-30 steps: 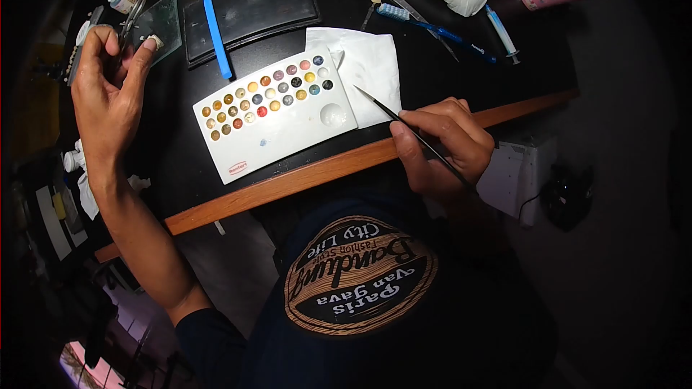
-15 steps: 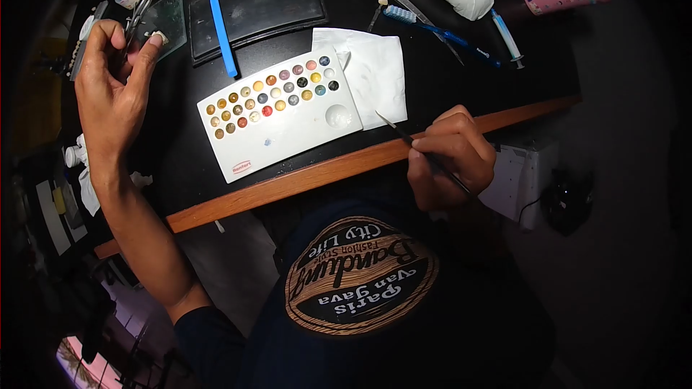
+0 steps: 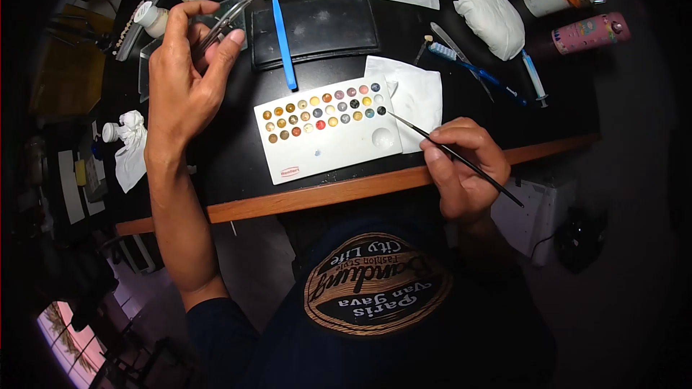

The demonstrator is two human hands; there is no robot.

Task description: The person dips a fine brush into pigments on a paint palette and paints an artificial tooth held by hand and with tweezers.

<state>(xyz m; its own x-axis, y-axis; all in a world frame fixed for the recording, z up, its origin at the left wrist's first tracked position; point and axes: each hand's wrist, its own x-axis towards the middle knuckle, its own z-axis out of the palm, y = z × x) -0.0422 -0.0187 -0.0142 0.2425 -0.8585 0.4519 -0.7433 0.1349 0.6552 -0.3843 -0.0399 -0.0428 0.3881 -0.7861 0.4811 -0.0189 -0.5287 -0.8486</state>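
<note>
two tools are gripped: tweezers (image 3: 223,23) are pinched in the left hand (image 3: 189,75) above the table, a brush (image 3: 454,156) between the right hand (image 3: 465,166) fingers, tip beside the palette (image 3: 328,151).

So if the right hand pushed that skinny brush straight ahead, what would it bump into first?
Probably the white palette. The right hand points its brush up-left, tip by the palette's corner wells, over the white tissue. How high it hovers is unclear.

The palette (image 3: 328,151) is white with small round spots of yellow, brown, red, grey and black. The brush (image 3: 454,155) is black. The table (image 3: 238,151) is black with a brown edge. A blue stick (image 3: 284,43) lies by a black pad (image 3: 317,29). The bottle (image 3: 590,32) is pink.
</note>
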